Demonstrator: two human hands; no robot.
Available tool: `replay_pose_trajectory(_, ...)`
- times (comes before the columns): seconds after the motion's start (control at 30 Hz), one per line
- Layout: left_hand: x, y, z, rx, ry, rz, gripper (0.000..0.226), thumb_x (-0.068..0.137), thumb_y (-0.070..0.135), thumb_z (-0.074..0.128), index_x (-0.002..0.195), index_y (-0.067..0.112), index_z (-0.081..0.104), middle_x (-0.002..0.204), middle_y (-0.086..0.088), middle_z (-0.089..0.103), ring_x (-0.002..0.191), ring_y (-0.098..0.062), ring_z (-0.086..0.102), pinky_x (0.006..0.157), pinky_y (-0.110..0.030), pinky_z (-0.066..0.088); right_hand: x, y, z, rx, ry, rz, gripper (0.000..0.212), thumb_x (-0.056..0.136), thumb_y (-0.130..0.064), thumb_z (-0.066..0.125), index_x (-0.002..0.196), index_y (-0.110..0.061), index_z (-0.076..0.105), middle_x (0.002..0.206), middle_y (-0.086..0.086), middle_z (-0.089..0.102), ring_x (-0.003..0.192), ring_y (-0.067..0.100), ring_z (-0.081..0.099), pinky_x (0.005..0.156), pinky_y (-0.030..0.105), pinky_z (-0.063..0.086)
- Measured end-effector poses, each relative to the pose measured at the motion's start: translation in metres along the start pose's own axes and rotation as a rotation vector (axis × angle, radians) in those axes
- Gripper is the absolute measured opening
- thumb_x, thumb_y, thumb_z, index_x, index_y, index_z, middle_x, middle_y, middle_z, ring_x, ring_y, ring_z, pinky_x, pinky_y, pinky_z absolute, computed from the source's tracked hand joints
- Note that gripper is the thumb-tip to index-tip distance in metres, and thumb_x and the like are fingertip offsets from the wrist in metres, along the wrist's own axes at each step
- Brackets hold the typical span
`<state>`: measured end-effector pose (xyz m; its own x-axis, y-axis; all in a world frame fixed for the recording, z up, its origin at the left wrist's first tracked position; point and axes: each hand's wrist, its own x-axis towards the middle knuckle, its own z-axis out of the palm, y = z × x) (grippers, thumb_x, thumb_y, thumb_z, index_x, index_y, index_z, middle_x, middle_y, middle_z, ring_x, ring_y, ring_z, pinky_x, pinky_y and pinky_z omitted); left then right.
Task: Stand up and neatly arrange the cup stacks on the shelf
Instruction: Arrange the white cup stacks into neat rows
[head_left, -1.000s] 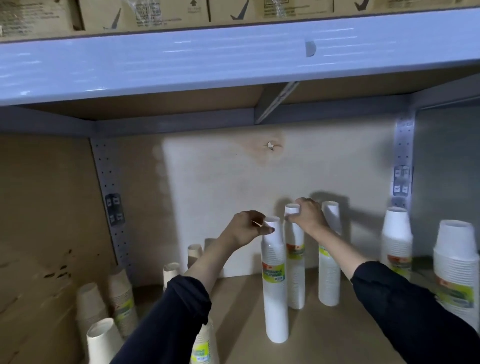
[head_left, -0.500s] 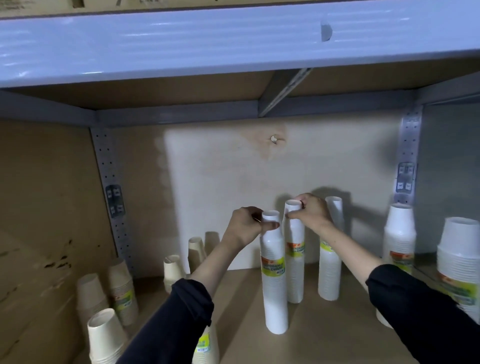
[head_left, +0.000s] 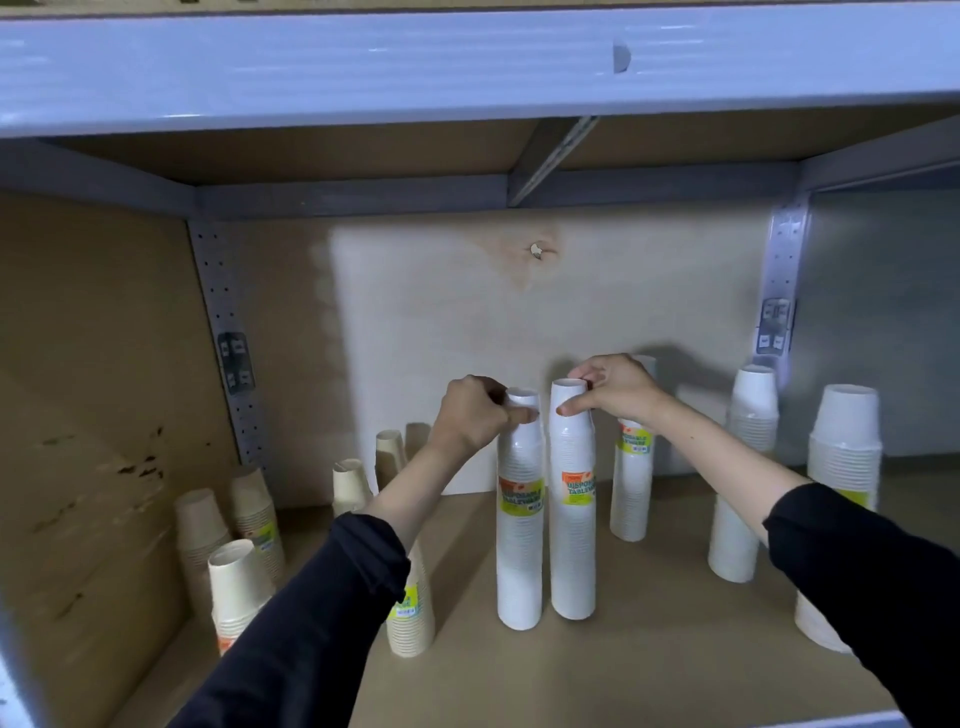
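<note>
Left hand (head_left: 475, 415) pinches top of left white stack (head_left: 519, 545); right hand (head_left: 618, 391) pinches top of right white stack (head_left: 572, 545). Pair upright, side by side. Beige stacks (head_left: 254, 512) scattered; judged about midway.

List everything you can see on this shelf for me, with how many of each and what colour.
Held cup stacks: two, white with yellow-green labels, upright side by side mid-shelf, the left stack and the right stack.
Rear cup stack: one, white, behind the right stack.
Wider cup stacks: two, white, at the right.
Cream cup stacks: at least six, cream, at the left, one partly behind the left sleeve.
Shelf board: one, brown, under the stacks.
Upper beam: one, pale grey, overhead.
Perforated uprights: two, grey, at the back corners.
Left hand: one, grips the left stack's top.
Right hand: one, pinches the right stack's top.
</note>
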<state>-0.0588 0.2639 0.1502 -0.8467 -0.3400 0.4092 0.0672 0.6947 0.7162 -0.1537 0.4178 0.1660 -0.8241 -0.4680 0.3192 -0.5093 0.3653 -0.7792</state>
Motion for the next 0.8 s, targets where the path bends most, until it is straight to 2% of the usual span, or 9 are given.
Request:
replay_pose_trajectory(0.17,-0.005,0.002,0.001,-0.008,0.003,-0.021,0.026,0.070,0.024,0.077,0.081,0.001,0.068,0.075,-0.009,0.056,0.071,-0.018,0.046,0.065,-0.028,0.039,-0.011,-0.002,0.002,-0.005,0.006,0.003,0.043,0.062,-0.004,0.081,0.103,-0.001,0.065,0.091,0.005,0.060,0.089,0.016,0.055,0.076,0.022,0.041)
replay_pose_trajectory(0.3,-0.006,0.003,0.003,0.000,0.016,-0.021,0.025,0.070,0.024,0.077,0.078,0.003,0.066,0.075,-0.010,0.056,0.071,-0.019,0.047,0.064,-0.029,0.038,-0.013,-0.003,0.004,-0.019,0.024,-0.003,0.044,0.062,-0.006,0.082,0.103,-0.002,0.065,0.092,0.005,0.060,0.090,0.016,0.054,0.076,0.023,0.039)
replay_pose_trajectory(0.43,-0.005,0.001,0.002,0.001,0.031,-0.044,0.032,0.071,0.024,0.077,0.079,-0.005,0.067,0.075,-0.011,0.057,0.071,-0.020,0.047,0.063,-0.028,0.038,-0.011,-0.002,0.005,-0.002,0.028,0.005,0.044,0.062,-0.007,0.082,0.103,-0.003,0.065,0.094,0.006,0.060,0.090,0.016,0.055,0.072,0.022,0.040)
replay_pose_trajectory(0.5,-0.004,0.000,0.002,-0.001,0.031,-0.058,0.034,0.072,0.024,0.076,0.074,-0.007,0.063,0.070,-0.010,0.054,0.067,-0.020,0.044,0.058,-0.024,0.035,-0.010,0.001,0.006,0.011,0.031,0.006,0.045,0.061,-0.007,0.082,0.102,-0.004,0.065,0.095,0.006,0.061,0.090,0.016,0.055,0.069,0.022,0.041)
replay_pose_trajectory(0.57,-0.002,0.000,0.001,0.020,0.018,-0.059,0.031,0.073,0.025,0.076,0.067,0.001,0.058,0.067,-0.007,0.051,0.065,-0.019,0.043,0.053,-0.021,0.032,-0.009,0.004,0.007,0.015,0.027,0.007,0.046,0.062,-0.008,0.082,0.104,-0.005,0.063,0.095,0.005,0.060,0.092,0.016,0.055,0.074,0.022,0.040)
replay_pose_trajectory(0.7,0.001,0.001,0.000,0.026,-0.009,-0.062,0.026,0.075,0.025,0.075,0.086,0.007,0.059,0.088,-0.006,0.058,0.082,-0.018,0.051,0.056,-0.014,0.035,-0.006,0.005,0.008,0.018,-0.014,0.009,0.050,0.064,-0.009,0.081,0.109,-0.006,0.059,0.099,0.003,0.058,0.094,0.017,0.053,0.080,0.024,0.039)
replay_pose_trajectory(0.8,0.001,0.003,-0.001,0.028,-0.027,-0.071,0.028,0.076,0.024,0.075,0.088,0.008,0.056,0.092,-0.005,0.057,0.085,-0.017,0.051,0.056,-0.012,0.035,-0.004,0.005,0.008,0.019,-0.027,0.013,0.052,0.065,-0.010,0.081,0.111,-0.006,0.058,0.101,0.003,0.058,0.096,0.016,0.053,0.082,0.024,0.039)
